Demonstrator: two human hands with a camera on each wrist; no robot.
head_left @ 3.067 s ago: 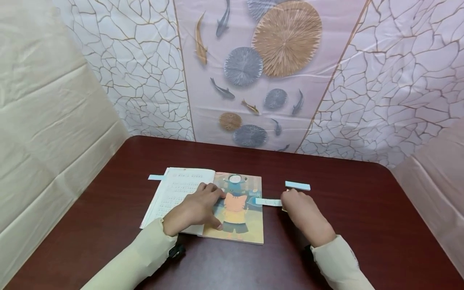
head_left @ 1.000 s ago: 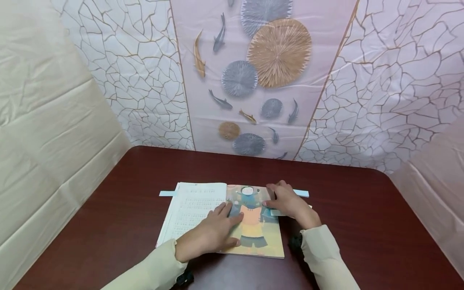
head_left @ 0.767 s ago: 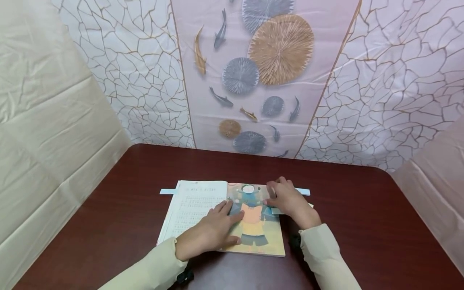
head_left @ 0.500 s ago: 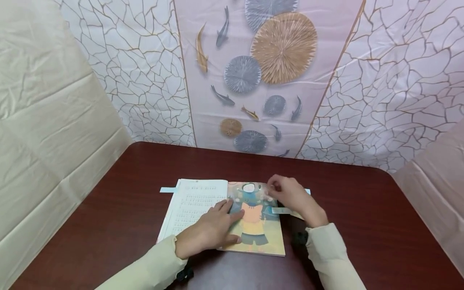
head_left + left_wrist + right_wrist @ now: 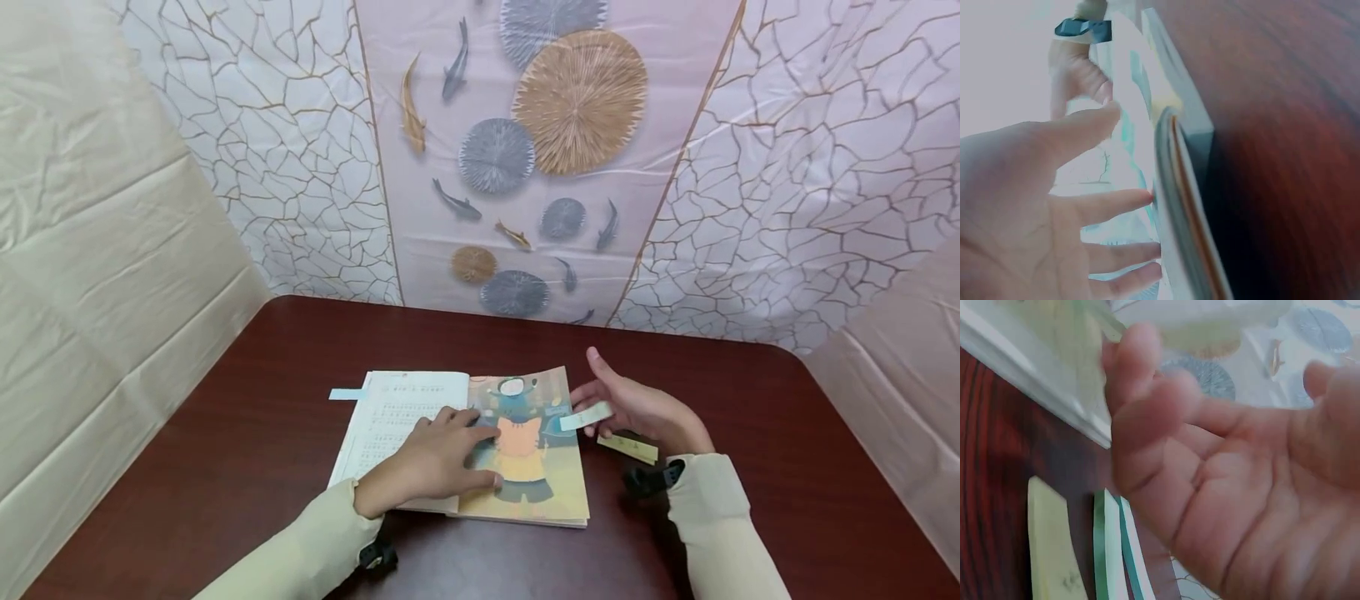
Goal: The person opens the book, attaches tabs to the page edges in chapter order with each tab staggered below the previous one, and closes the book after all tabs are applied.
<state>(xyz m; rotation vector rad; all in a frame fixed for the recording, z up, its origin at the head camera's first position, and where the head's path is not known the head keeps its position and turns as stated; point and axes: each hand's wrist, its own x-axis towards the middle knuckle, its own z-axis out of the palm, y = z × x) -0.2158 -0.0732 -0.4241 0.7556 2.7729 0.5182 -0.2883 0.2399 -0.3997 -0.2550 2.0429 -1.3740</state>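
Observation:
An open book point(image 5: 408, 402) lies on the table, with text on its left page and a cartoon picture page point(image 5: 562, 492) on its right. My left hand point(image 5: 431, 458) rests across the inner fold, fingers spread over both pages. At the book's right edge my right hand point(image 5: 648, 408) has its thumb raised and its bent fingers at the edge of the picture page. That page's upper right corner is lifted off the pages below. A pale sticky strip point(image 5: 588, 416) sticks out from the page and tilts upward in front of the right fingers.
A yellow sticky-note pad point(image 5: 628, 449) lies on the dark red table point(image 5: 757, 433) below the right hand. Beside it in the right wrist view are blue-green strips point(image 5: 1110, 550). Another blue strip point(image 5: 347, 394) juts from the book's left edge.
My right hand has come off the top of the picture page, moved right and turned its palm. The page corner and its strip have risen. The left hand stays on the book.

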